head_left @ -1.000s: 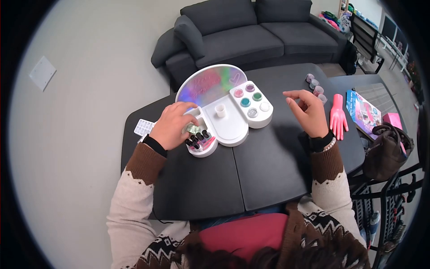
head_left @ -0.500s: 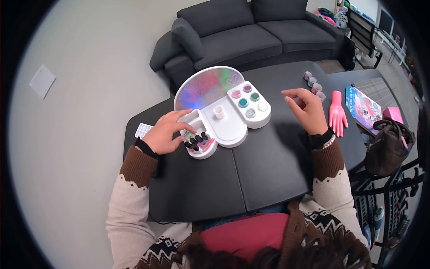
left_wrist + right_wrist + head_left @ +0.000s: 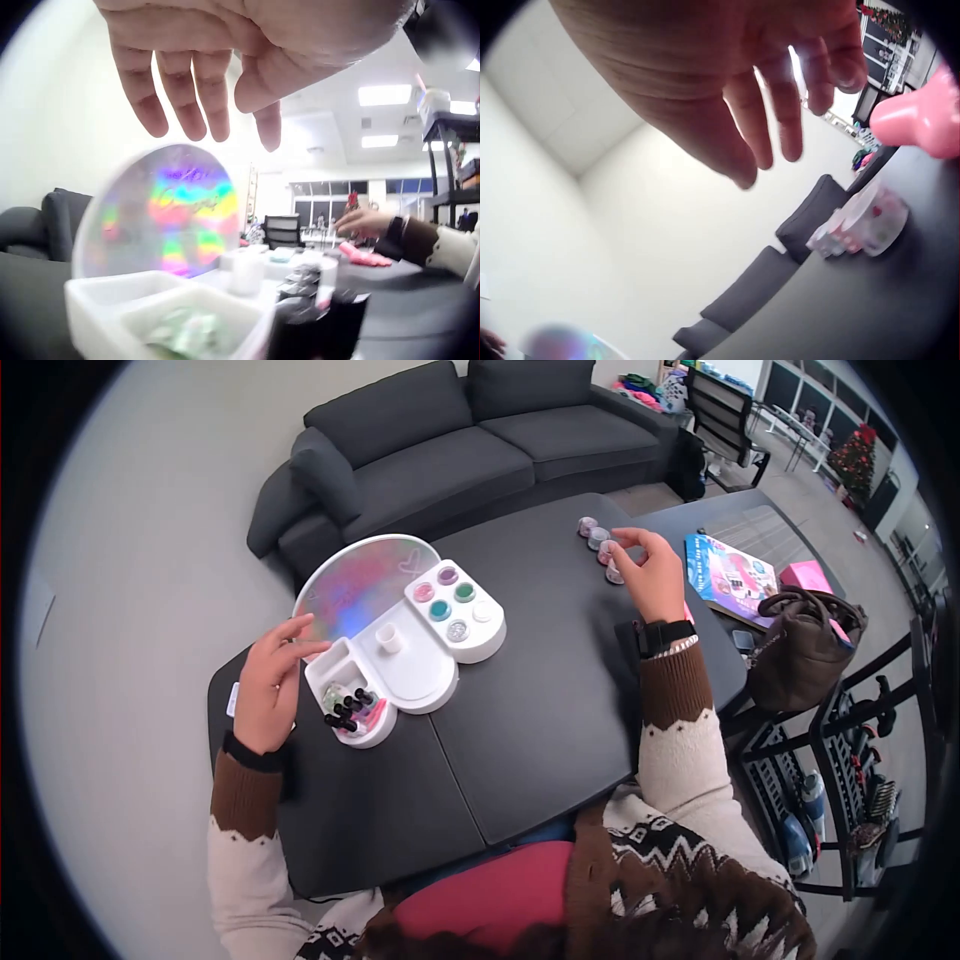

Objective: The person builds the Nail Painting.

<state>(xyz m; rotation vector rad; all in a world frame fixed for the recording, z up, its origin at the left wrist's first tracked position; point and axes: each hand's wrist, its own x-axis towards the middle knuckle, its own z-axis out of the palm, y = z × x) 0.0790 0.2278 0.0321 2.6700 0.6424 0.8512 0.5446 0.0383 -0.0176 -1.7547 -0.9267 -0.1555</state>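
Both look empty: my left hand [image 3: 268,688], fingers loosely extended, has drawn back to the edge of the white tray [image 3: 412,678]; my right hand [image 3: 652,576], fingers loosely spread, has come over the small jars [image 3: 597,538], just short of touching. Work seems to be shifting to them. From above, that hand and wrist hide part of the row and most of the pink model hand [image 3: 924,120].

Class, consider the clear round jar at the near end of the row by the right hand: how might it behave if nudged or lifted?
The jar is small, so probably light. It looks clear and hard-sided, so likely stiff when pinched. Standing low and wide, it may slide rather than tip.
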